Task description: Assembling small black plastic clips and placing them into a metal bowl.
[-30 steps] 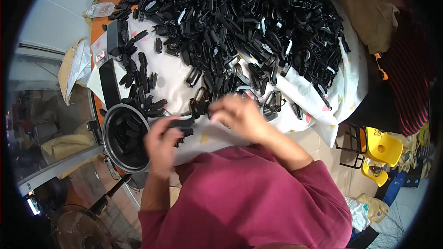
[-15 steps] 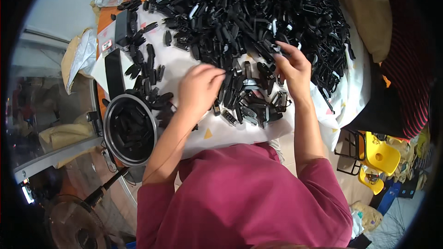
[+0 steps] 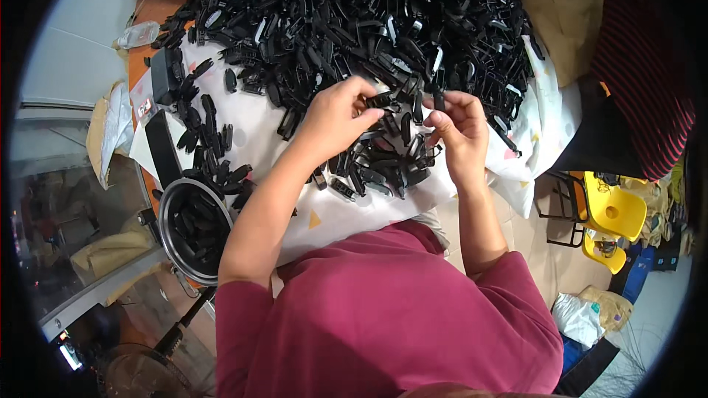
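Note:
A big heap of small, long black plastic pieces (image 3: 324, 22) covers the far part of the table; some show shiny silver faces. At its near edge my left hand (image 3: 335, 118) pinches a dark black piece (image 3: 379, 100) between thumb and fingers. My right hand (image 3: 463, 133), a little to the right, has its thumb and fingers closed around an upright black piece (image 3: 439, 99). Between and below both hands lies a smaller group of pieces (image 3: 376, 173) on the white cloth (image 3: 280, 210). What kind of pieces they are, I cannot tell.
A round metal bowl (image 3: 164, 230) with black pieces inside stands at the table's left edge. Loose pieces (image 3: 210, 121) form a strip above it, beside a dark box (image 3: 162, 147) and a clear bottle (image 3: 139, 35). Yellow chairs (image 3: 612, 210) stand at the right.
My left hand has moved up and right to the heap's edge and now pinches a piece. My right hand has come slightly down, with an upright piece in its fingers. The view has shifted.

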A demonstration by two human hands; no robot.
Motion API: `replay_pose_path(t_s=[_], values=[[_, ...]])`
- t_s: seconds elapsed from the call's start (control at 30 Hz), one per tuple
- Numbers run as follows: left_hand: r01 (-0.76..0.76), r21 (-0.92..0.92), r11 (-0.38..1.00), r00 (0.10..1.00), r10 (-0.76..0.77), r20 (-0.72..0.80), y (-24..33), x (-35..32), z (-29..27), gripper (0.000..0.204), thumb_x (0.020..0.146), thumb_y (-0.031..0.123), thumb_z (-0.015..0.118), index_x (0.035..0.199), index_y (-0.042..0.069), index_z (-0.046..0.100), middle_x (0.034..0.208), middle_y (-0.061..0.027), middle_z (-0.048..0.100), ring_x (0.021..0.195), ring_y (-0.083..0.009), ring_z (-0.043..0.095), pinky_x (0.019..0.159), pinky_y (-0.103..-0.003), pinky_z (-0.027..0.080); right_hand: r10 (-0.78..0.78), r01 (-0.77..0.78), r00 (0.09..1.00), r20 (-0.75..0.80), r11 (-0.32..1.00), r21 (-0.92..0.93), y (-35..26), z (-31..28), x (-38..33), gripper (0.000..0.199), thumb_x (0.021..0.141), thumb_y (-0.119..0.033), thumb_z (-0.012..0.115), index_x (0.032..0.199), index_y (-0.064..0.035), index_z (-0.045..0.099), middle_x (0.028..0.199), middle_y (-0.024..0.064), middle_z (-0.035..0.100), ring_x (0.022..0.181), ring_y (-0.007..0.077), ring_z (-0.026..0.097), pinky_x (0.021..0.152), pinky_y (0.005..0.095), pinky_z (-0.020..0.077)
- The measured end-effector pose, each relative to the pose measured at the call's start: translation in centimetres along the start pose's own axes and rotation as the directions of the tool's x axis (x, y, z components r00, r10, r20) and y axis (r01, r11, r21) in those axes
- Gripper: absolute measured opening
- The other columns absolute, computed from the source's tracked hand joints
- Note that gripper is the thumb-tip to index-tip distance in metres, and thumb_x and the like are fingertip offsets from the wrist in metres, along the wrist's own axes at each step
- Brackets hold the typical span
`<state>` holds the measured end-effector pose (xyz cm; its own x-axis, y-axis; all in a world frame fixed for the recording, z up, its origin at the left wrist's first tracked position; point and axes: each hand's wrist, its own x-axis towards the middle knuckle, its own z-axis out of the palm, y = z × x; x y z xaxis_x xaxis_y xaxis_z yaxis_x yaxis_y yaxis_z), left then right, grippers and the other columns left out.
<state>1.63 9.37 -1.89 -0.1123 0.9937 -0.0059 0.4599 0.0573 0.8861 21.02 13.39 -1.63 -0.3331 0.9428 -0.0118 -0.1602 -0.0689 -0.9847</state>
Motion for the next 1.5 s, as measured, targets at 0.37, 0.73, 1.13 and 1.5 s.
replay_pose_path(t_s=[0.37, 0.73, 1.13, 1.5], values=[[-0.257, -0.604, 0.754, 0.932, 0.027, -0.363, 1.8, -4.2, -1.1, 0.026, 0.071, -0.004, 0.067, 0.095, 0.001, 0.058, 0.093, -0.0070, 0.057, 0.083, -0.0135, 0.057, 0.073, -0.025, 0.048, -0.036, 0.001, 0.986, 0.163, 0.978, 0.209, -1.0, 5.4, -0.5, 0.027, 0.080, 0.002, 0.059, 0.104, 0.0006, 0.049, 0.100, 0.0137, 0.058, 0.081, 0.0156, 0.059, 0.061, 0.0266, 0.0545], [-0.265, -0.422, 0.867, 0.950, 0.159, -0.270, 2.3, -6.0, -2.3, 0.040, 0.073, 0.006, 0.070, 0.111, 0.000, 0.057, 0.096, -0.0033, 0.057, 0.079, -0.0071, 0.053, 0.068, -0.019, 0.045, -0.302, 0.372, 0.883, 0.360, 0.918, -0.141, -2.7, 5.0, -0.9, 0.022, 0.081, -0.001, 0.059, 0.102, 0.0022, 0.060, 0.101, 0.0127, 0.055, 0.072, 0.0128, 0.058, 0.057, 0.0213, 0.0514], [-0.190, -0.419, 0.888, 0.942, 0.045, -0.332, 2.7, -6.4, -2.4, 0.031, 0.063, 0.008, 0.078, 0.088, 0.001, 0.063, 0.078, -0.0012, 0.060, 0.064, -0.0051, 0.052, 0.057, -0.019, 0.044, -0.554, 0.779, 0.627, 0.547, 0.440, -0.447, -4.0, 4.6, -0.3, 0.038, 0.066, 0.007, 0.066, 0.103, -0.0013, 0.061, 0.083, 0.0122, 0.059, 0.068, 0.0215, 0.057, 0.056, 0.0281, 0.0454], [0.000, -0.931, 0.365, 0.940, -0.319, -0.125, 1.6, -7.6, 1.1, 0.027, 0.081, 0.004, 0.061, 0.106, -0.003, 0.055, 0.100, -0.0093, 0.059, 0.084, -0.0130, 0.057, 0.074, -0.025, 0.049, -0.518, 0.663, 0.740, 0.430, 0.449, -0.599, -0.7, 6.0, -2.9, 0.036, 0.067, 0.004, 0.067, 0.102, -0.0005, 0.059, 0.084, 0.0116, 0.058, 0.073, 0.0240, 0.058, 0.059, 0.0299, 0.0475]])
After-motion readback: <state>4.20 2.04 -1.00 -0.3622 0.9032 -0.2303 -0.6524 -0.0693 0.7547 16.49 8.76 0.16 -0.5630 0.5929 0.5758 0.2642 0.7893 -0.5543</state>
